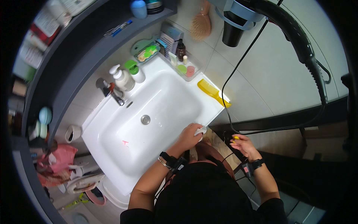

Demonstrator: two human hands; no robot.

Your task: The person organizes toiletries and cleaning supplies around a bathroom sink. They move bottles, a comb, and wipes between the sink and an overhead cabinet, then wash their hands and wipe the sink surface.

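Left hand (191, 136) fingers closed around small white object (201, 131), at near right corner of glossy white basin (164, 97); slack grip could drop it. Right hand (246, 146) fingertips pinch small yellow piece (236, 138), away from basin; thin black cable (247, 133) nearby could snag fingers.

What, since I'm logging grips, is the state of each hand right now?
Left hand: closed, holding a white item; its kind can't be told.
Right hand: closed, fingers pinching a small yellow item.
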